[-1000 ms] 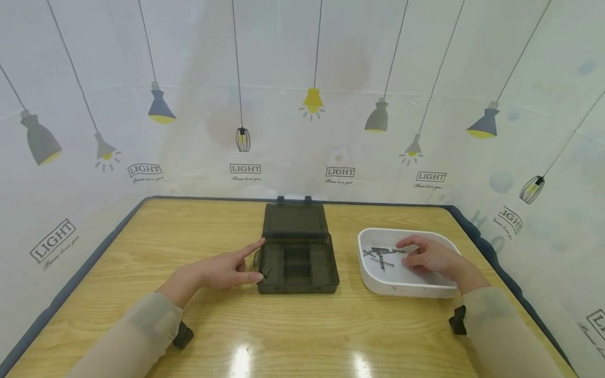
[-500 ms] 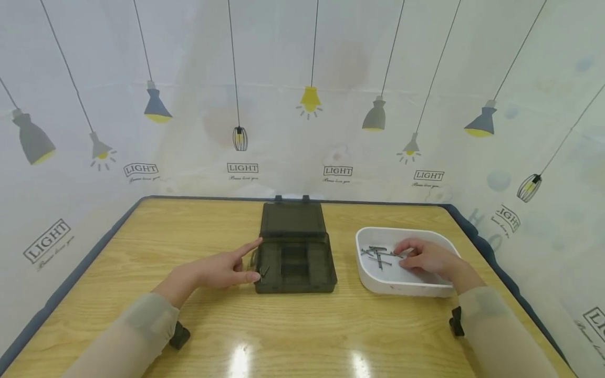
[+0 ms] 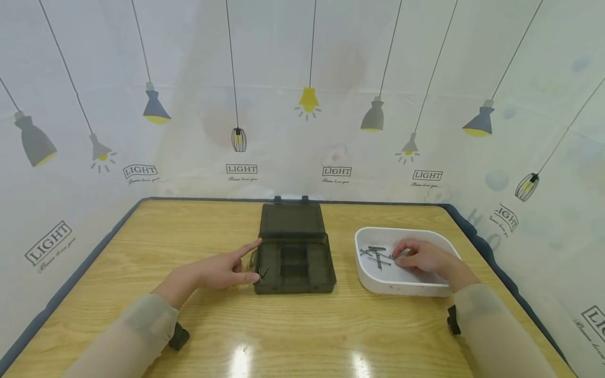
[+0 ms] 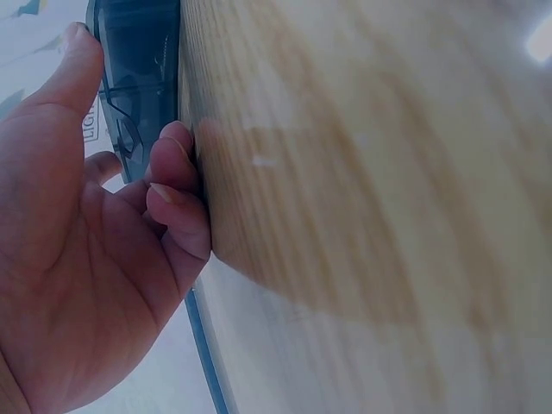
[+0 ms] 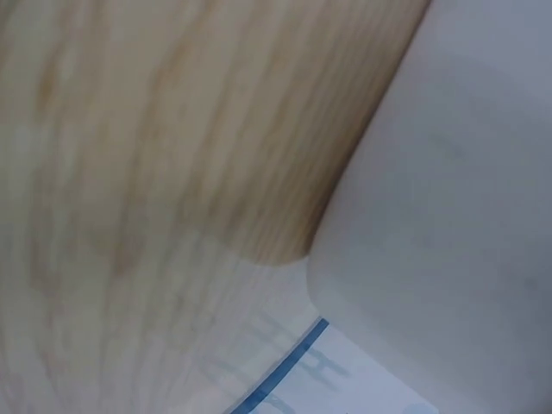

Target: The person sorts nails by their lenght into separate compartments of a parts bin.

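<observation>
A dark see-through organizer box point(image 3: 294, 262) lies with its lid point(image 3: 292, 219) laid back. Along its left side my left hand point(image 3: 215, 270) rests, index finger and thumb stretched to the edge; the other fingers curl loosely by the table in the left wrist view. A couple of thin screws point(image 3: 263, 272) lie in the box's left compartment. My right hand point(image 3: 427, 258) reaches into a white tray point(image 3: 402, 287), thumb and index finger pinching a screw at the right of a loose pile of screws point(image 3: 378, 256). The right wrist view shows only the tray's outer wall point(image 5: 431, 216).
Both containers stand on a wooden table point(image 3: 293, 331), the box left of the tray with a gap of tabletop between. A printed wall covering point(image 3: 283, 131) rises behind the table's dark edge. The box's lid reaches close to that back edge.
The right thumb and index finger have drawn together on a screw in the tray. My left hand keeps its place at the box. The head view has shifted slightly.
</observation>
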A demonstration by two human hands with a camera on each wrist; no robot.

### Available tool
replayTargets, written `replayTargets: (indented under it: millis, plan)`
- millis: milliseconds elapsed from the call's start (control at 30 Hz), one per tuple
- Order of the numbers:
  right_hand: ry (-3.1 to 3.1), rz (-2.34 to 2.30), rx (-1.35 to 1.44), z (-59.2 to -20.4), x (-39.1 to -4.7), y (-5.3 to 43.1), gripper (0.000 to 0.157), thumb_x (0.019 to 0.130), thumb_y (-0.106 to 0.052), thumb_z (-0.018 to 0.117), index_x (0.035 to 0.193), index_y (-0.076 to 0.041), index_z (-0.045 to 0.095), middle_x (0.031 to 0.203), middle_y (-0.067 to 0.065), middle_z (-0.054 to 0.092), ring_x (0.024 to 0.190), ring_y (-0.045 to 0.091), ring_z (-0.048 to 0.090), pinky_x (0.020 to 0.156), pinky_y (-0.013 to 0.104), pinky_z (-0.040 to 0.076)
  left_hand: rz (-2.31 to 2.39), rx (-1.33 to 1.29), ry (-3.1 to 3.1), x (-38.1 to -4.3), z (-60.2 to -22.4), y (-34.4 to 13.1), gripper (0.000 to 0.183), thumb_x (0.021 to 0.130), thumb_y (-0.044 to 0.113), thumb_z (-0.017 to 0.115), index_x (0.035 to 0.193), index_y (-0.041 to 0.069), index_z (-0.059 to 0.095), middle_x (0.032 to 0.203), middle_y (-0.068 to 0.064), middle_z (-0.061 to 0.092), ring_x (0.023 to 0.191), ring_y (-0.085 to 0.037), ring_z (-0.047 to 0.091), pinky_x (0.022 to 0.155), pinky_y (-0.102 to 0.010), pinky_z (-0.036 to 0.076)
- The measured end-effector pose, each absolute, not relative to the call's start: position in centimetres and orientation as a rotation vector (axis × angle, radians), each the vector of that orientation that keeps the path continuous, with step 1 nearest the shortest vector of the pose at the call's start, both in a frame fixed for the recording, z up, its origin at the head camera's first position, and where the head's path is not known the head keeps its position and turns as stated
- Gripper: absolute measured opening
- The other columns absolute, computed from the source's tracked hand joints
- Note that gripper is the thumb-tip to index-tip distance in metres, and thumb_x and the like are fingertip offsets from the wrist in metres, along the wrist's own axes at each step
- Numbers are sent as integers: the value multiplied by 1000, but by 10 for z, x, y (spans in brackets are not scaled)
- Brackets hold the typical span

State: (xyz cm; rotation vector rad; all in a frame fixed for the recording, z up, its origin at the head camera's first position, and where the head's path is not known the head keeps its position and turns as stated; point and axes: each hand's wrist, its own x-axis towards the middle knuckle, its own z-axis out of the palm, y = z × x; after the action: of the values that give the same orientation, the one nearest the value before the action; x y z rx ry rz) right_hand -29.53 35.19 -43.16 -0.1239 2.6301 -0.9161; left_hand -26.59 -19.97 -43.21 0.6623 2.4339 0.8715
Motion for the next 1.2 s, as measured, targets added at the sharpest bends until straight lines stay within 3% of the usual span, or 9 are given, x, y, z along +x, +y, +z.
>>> replayTargets:
  millis: [467,800,967,1200]
  plan:
    - [2620,-888,-115,-437,-301,351,15,105,-23,76,114,-12,72,107,5,66,90,22,57,79,34,47,838,701,2435,-267,-434,-204,105,104,68,64,179,29,1,76,3,54,64,-13,43,65,-32,42]
    - [2653,-864,-163,-432,-298,352,17,105,-25,76,113,-11,73,102,5,66,91,23,58,78,35,47,863,643,2440,-268,-435,-202,101,105,61,68,179,35,5,78,-1,58,65,-16,46,67,-35,44]
    - [2686,-917,-159,-426,-294,349,22,106,-27,75,119,-9,74,102,5,68,91,23,60,77,34,49,859,654,2440,-268,-435,-202,101,104,62,69,179,35,6,78,-1,59,65,-15,46,67,-34,44]
    - [2641,-1116,-200,-415,-286,341,39,111,-30,68,145,-9,69,104,10,66,88,24,59,73,31,50,853,665,2437,-267,-433,-202,102,105,62,68,179,31,5,80,-1,60,67,-14,48,67,-33,45]
